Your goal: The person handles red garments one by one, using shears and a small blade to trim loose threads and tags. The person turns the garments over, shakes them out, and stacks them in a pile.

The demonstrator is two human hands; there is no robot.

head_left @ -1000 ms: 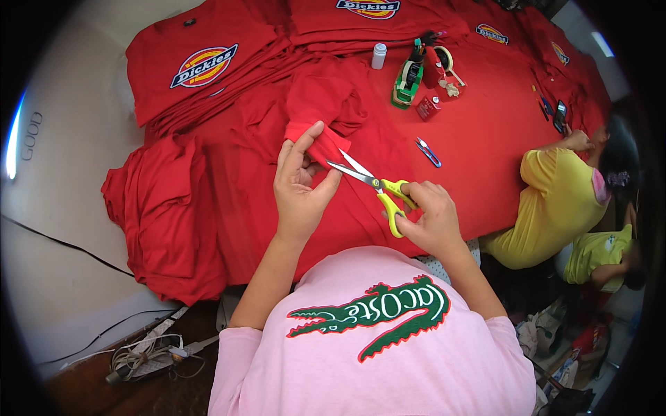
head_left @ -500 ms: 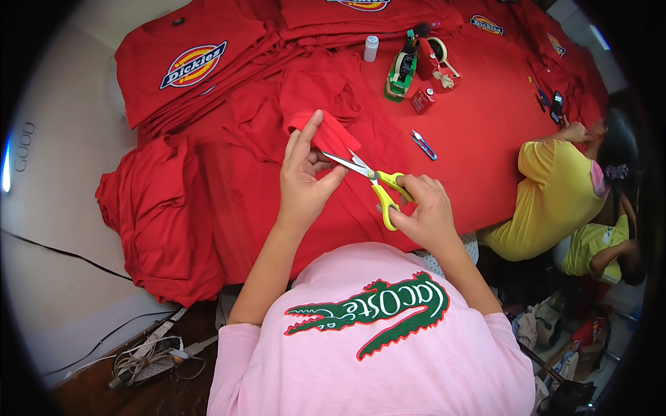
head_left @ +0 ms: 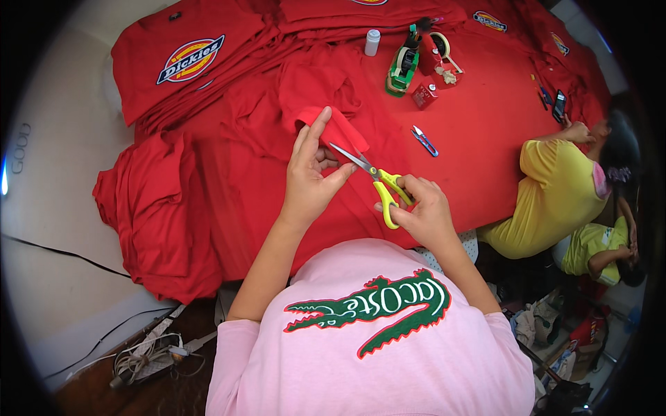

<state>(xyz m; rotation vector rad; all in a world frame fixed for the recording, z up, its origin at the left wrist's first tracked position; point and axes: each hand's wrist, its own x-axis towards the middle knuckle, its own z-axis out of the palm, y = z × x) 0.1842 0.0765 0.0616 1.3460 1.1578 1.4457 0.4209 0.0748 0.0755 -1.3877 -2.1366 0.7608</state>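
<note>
A pair of scissors (head_left: pixel 378 177) with yellow-green handles is in my right hand (head_left: pixel 425 213), its thumb and fingers through the loops. The blades are parted and point up and left at the edge of a red garment (head_left: pixel 320 87). My left hand (head_left: pixel 311 173) is closed on that garment, holding up a folded edge, with the forefinger stretched up along it. The rest of the garment lies rumpled on the red-covered table (head_left: pixel 472 173).
Folded red shirts (head_left: pixel 139 66) are stacked along the far side, and a red heap (head_left: pixel 156 208) lies at left. Beyond my hands are thread snips (head_left: pixel 424 141), a green tape dispenser (head_left: pixel 402 73), a small red box (head_left: pixel 424 95) and a white bottle (head_left: pixel 372 43). A person in yellow (head_left: pixel 555 191) sits at right.
My left hand and the garment edge have shifted slightly right and up. The scissors' blades have shifted slightly, remaining parted at the cloth.
</note>
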